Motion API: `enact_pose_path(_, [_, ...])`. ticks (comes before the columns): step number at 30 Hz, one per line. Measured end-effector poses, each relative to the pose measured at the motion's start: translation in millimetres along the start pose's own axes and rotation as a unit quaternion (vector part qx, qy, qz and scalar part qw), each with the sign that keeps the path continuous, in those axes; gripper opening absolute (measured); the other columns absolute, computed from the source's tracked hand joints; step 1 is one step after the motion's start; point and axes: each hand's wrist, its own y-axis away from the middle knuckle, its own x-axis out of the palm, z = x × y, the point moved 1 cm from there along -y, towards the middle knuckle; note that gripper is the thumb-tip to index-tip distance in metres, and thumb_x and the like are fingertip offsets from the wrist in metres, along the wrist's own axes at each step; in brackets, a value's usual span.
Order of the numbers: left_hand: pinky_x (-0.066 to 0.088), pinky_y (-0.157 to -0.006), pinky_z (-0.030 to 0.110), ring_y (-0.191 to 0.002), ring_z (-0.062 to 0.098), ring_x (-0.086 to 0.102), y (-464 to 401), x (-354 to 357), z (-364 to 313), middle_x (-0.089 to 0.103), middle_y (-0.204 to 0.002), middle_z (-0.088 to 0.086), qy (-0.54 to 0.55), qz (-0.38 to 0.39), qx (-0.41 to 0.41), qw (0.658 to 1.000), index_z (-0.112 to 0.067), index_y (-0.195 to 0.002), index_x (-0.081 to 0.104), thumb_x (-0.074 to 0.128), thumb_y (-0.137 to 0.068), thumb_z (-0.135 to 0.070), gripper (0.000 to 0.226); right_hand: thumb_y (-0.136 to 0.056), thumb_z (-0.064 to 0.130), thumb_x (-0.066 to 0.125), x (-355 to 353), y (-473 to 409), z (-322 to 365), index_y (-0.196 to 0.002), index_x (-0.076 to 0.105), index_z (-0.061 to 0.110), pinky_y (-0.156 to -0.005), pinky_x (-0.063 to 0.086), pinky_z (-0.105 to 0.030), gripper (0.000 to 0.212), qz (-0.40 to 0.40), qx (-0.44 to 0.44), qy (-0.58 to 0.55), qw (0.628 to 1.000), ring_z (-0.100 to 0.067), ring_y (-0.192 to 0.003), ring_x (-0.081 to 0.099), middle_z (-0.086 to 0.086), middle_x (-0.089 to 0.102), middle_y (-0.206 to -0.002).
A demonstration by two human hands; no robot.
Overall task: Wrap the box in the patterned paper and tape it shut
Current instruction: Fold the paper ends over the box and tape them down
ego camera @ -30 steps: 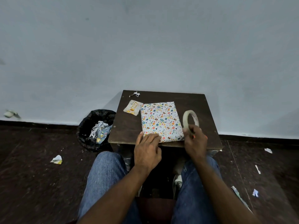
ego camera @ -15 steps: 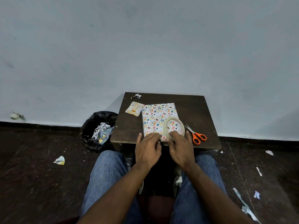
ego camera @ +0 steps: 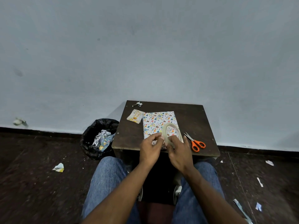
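Left hand [ego camera: 151, 148] lifted off near edge of wrapped box [ego camera: 159, 122], fingers now pinching at rim of tape roll [ego camera: 171, 133]. Right hand [ego camera: 180, 153] tilted roll up, still over box's near right corner.

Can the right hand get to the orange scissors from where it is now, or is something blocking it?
Probably yes. The scissors lie bare on the table just right of the right hand, nothing between them. But that hand's grip is on the tape roll, so it must free itself first.
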Motion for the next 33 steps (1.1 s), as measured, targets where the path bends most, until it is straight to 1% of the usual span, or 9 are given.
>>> enact_pose_path(5, [0.054, -0.074, 0.020, -0.075, 0.005, 0.067, 4.7, 3.1, -6.4, 0.073, -0.077, -0.006, 0.090, -0.020, -0.037, 0.995, -0.020, -0.080, 0.073, 0.068, -0.088, -0.002, 0.020, -0.092, 0.014, 0.058, -1.1, 2.1, 8.8, -0.097, 0.064, 0.003, -0.106, 0.036, -0.051, 0.015, -0.024, 0.001, -0.045, 0.999, -0.019, -0.098, 0.039, -0.012, 0.072, -0.095])
enact_pose_path(10, [0.055, -0.077, 0.031, -0.074, 0.017, 0.065, 4.3, -2.9, -1.1, 0.072, -0.080, 0.013, 0.128, -0.022, -0.076, 0.989, 0.001, -0.089, 0.073, 0.068, -0.089, -0.003, 0.007, -0.090, 0.010, 0.068, 0.4, 5.8, 8.7, -0.098, 0.066, 0.002, -0.112, 0.032, -0.052, 0.012, -0.021, 0.004, -0.026, 0.999, -0.021, -0.103, 0.034, -0.013, 0.072, -0.094])
enact_pose_path(13, [0.056, -0.079, 0.035, -0.073, 0.018, 0.067, 3.0, -7.5, -0.3, 0.074, -0.081, 0.015, 0.086, -0.006, -0.059, 0.995, 0.001, -0.086, 0.074, 0.069, -0.089, -0.005, 0.008, -0.087, 0.012, 0.070, 0.4, 6.7, 7.9, -0.096, 0.067, 0.003, -0.108, 0.037, -0.053, 0.012, -0.035, -0.016, -0.002, 0.999, -0.022, -0.099, 0.039, -0.014, 0.072, -0.089])
enact_pose_path(17, [0.057, -0.074, 0.035, -0.073, 0.012, 0.069, 1.4, -11.3, -2.9, 0.073, -0.072, -0.004, -0.057, -0.024, -0.018, 0.998, -0.015, -0.076, 0.073, 0.071, -0.088, -0.015, 0.012, -0.077, 0.020, 0.069, 0.8, 7.5, 12.2, -0.088, 0.069, 0.006, -0.091, 0.051, -0.054, 0.017, -0.061, -0.052, 0.051, 0.995, -0.027, -0.082, 0.060, -0.013, 0.072, -0.074])
enact_pose_path(20, [0.053, -0.070, 0.032, -0.077, 0.013, 0.066, 5.5, -12.2, -7.7, 0.071, -0.078, -0.008, -0.204, -0.048, 0.032, 0.977, -0.022, -0.080, 0.070, 0.069, -0.090, -0.025, 0.010, -0.073, 0.016, 0.075, 1.7, 10.4, 15.6, -0.085, 0.071, 0.007, -0.077, 0.057, -0.045, 0.016, -0.075, -0.057, 0.092, 0.991, -0.039, -0.073, 0.067, -0.013, 0.071, -0.069])
enact_pose_path(23, [0.048, -0.070, 0.033, -0.076, 0.015, 0.061, 8.8, -15.0, -9.7, 0.067, -0.079, -0.008, -0.258, -0.067, 0.165, 0.950, -0.019, -0.080, 0.065, 0.064, -0.091, -0.024, 0.012, -0.088, 0.026, 0.067, 2.9, 6.3, 15.1, -0.107, 0.069, 0.013, -0.081, 0.049, -0.038, 0.024, -0.020, 0.035, 0.039, 0.998, -0.036, -0.097, 0.064, -0.014, 0.072, -0.095])
enact_pose_path(25, [0.045, -0.076, 0.033, -0.074, 0.011, 0.055, 7.9, -17.1, -8.3, 0.064, -0.077, -0.009, -0.268, -0.070, 0.257, 0.926, -0.018, -0.079, 0.062, 0.056, -0.091, -0.027, 0.016, -0.090, 0.034, 0.064, 2.9, 2.6, 12.3, -0.115, 0.064, 0.023, -0.078, 0.046, -0.035, 0.027, 0.006, 0.078, -0.007, 0.997, -0.029, -0.100, 0.064, -0.006, 0.072, -0.100])
enact_pose_path(30, [0.035, -0.099, 0.036, -0.082, 0.011, 0.053, -3.5, -25.3, -12.4, 0.061, -0.081, -0.008, -0.309, -0.059, 0.381, 0.870, -0.017, -0.083, 0.059, 0.051, -0.095, -0.025, 0.017, -0.088, 0.033, 0.066, -1.7, -3.1, 15.5, -0.113, 0.049, 0.036, -0.065, 0.047, -0.036, 0.030, -0.016, 0.079, -0.137, 0.987, -0.018, -0.064, 0.059, 0.007, 0.060, -0.062])
enact_pose_path(33, [0.040, -0.096, 0.041, -0.083, 0.012, 0.054, -10.8, -28.9, -19.4, 0.060, -0.084, -0.009, -0.299, -0.053, 0.381, 0.873, -0.018, -0.084, 0.059, 0.051, -0.096, -0.026, 0.017, -0.086, 0.044, 0.062, -3.5, -1.3, 13.6, -0.111, 0.055, 0.037, -0.056, 0.052, -0.044, 0.026, 0.016, 0.041, -0.208, 0.977, -0.020, -0.055, 0.057, 0.003, 0.056, -0.058])
